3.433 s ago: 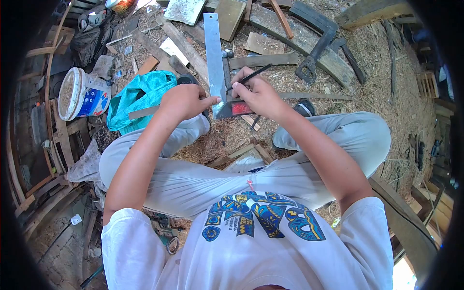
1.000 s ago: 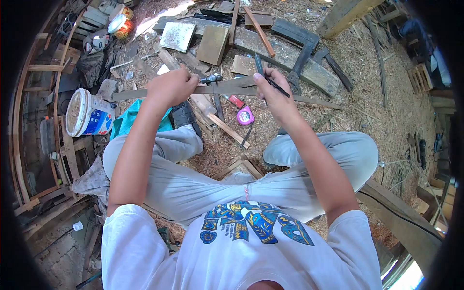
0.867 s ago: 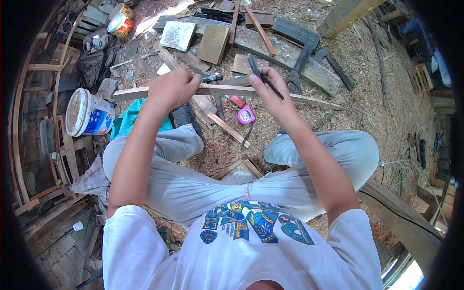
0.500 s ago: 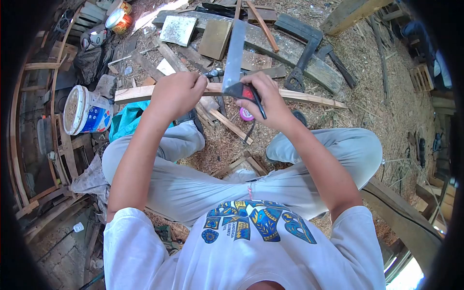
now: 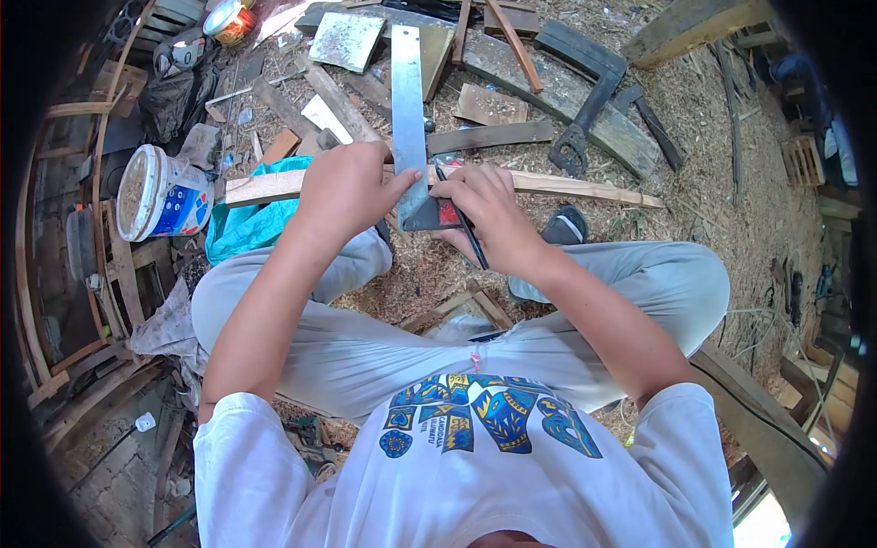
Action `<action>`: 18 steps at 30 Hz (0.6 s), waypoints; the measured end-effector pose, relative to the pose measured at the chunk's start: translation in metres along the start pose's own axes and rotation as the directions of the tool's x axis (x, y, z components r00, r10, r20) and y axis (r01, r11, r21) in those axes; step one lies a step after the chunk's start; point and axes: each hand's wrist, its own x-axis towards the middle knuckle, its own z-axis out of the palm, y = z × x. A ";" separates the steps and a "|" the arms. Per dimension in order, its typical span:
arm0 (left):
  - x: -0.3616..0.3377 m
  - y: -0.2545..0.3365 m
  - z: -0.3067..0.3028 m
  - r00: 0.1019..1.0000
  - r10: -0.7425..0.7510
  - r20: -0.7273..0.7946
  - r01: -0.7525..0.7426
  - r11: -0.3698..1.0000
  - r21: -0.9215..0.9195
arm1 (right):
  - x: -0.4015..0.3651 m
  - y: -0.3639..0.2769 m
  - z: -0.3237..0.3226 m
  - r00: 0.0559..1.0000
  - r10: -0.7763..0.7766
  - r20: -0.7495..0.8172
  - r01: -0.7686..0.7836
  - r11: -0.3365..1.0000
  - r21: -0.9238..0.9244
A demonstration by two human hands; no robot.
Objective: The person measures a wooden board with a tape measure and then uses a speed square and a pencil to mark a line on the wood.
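A long, slightly curved wooden strip (image 5: 566,184) lies crosswise in front of me above my knees. My left hand (image 5: 352,187) is closed round its left part, and the thumb presses on the blade of a try square (image 5: 408,100). The metal blade lies across the strip and points away from me. My right hand (image 5: 484,215) is closed, with a dark pencil (image 5: 473,239) between its fingers, the tip up beside the blade. The same hand grips the square's black and red stock (image 5: 448,215) on the near side of the strip.
Beyond the strip lie a thick plank (image 5: 603,137), a black hand saw (image 5: 585,110), a hammer (image 5: 658,132) and several wood offcuts. A white bucket (image 5: 151,194) and a teal cloth (image 5: 237,228) are at left. Wood shavings cover the ground.
The try square has shifted left and nearer to me, and its blade now lies over the strip. My left thumb has come onto the blade. The pencil now points up beside it.
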 end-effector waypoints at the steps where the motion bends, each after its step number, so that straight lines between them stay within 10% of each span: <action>1: 0.000 -0.003 0.003 1.000 0.017 -0.010 -0.017 1.000 0.012 | 0.000 0.000 0.002 1.000 0.007 0.000 -0.007 1.000 -0.019; 18: 0.007 -0.004 0.004 1.000 -0.009 -0.007 0.010 0.998 0.056 | 0.000 -0.001 -0.001 0.991 0.043 -0.129 -0.055 0.994 -0.092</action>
